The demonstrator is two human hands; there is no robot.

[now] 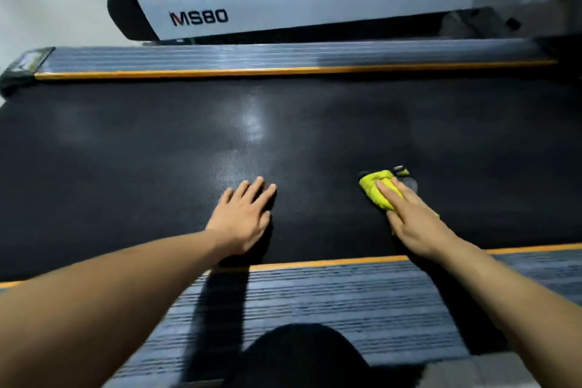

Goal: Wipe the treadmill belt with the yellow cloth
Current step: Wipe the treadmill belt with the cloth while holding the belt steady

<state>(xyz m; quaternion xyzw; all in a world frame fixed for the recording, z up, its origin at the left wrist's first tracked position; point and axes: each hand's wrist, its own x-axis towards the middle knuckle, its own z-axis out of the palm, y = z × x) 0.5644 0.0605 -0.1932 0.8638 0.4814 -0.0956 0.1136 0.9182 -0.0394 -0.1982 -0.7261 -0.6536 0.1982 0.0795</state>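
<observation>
The black ribbed treadmill belt [157, 151] runs across the middle of the view, with a pale glare patch near its centre. A crumpled yellow cloth [376, 187] lies on the belt at the right. My right hand [415, 224] presses flat on top of the cloth, fingers stretched forward and partly covering it. My left hand [244, 219] rests palm down on the bare belt, fingers spread, well left of the cloth and holding nothing.
Grey ribbed side rails with orange strips border the belt, one near me [330, 299] and one on the far side [252, 57]. A second treadmill marked MS80 [283, 6] stands beyond. My dark-clothed knee [299, 356] shows at the bottom edge.
</observation>
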